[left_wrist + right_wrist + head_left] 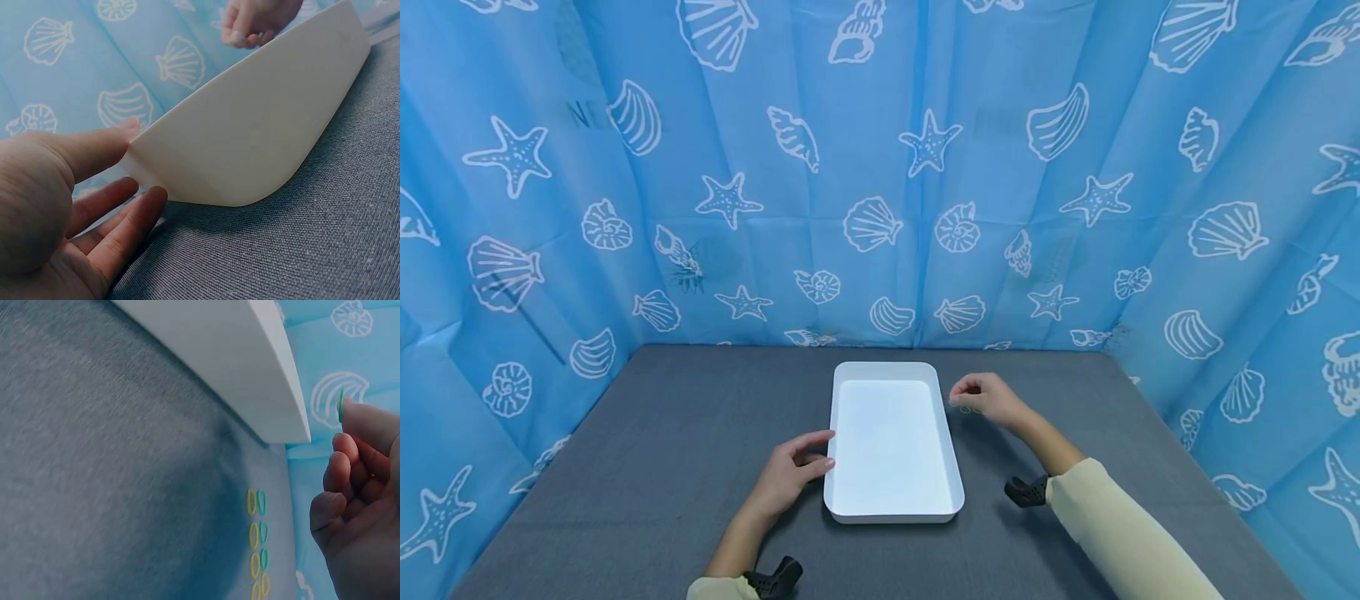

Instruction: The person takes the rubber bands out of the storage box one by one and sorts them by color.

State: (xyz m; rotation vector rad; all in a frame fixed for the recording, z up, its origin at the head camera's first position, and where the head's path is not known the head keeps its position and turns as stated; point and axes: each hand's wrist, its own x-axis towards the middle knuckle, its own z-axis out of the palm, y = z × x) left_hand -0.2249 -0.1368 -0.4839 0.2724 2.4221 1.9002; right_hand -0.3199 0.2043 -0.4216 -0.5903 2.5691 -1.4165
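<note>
A shallow white rectangular tray (895,372) lies on the table. My left hand (786,475) is at its left side, thumb and fingers spread apart; in the left wrist view one fingertip (130,124) touches the rim and others rest against the outer wall. Past the tray's far right corner, my right hand (988,398) is raised over the table and pinches a thin green ring (341,405) at the thumb tip. Below it, thin yellow rings (251,502) and green rings (262,502) lie in two rows on the table, mostly hidden in the head view.
A grey cloth covers the table (700,417). A blue curtain (880,167) printed with white shells and starfish hangs behind it and along both sides. Each wrist wears a black band, the right one (1028,492) below a pale sleeve (1120,525).
</note>
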